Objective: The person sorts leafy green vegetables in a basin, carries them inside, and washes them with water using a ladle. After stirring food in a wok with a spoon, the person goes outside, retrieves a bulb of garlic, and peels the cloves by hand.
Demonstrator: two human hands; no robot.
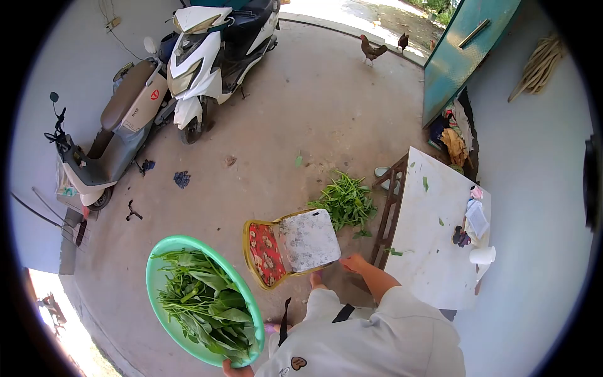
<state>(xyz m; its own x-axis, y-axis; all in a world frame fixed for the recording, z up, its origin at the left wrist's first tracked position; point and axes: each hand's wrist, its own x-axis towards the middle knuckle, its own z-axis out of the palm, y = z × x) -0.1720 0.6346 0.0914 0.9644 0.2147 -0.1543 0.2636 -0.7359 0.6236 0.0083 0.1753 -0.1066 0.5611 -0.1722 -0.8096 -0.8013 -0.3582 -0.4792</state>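
My left hand [237, 369] grips the lower rim of a green plastic basin [151, 276], which is tilted at the lower left. Inside lies a heap of leafy green vegetables [204, 301] with long stems. My right hand [355, 262] is beside the corner of a chair's worn white seat [308, 239]. Its fingers look curled together; whether they touch the seat or hold something small is unclear. The chair has a gold frame and a red patterned backrest [266, 252]. Behind the chair, a pile of similar greens [345, 201] lies on the floor.
A white-topped table [433, 220] stands to the right, with a white cup [482, 255] and leaf scraps. Two scooters, one white [195, 81] and one beige [125, 125], are parked at the upper left. A chicken [372, 49] is near the doorway beside the teal door [468, 53].
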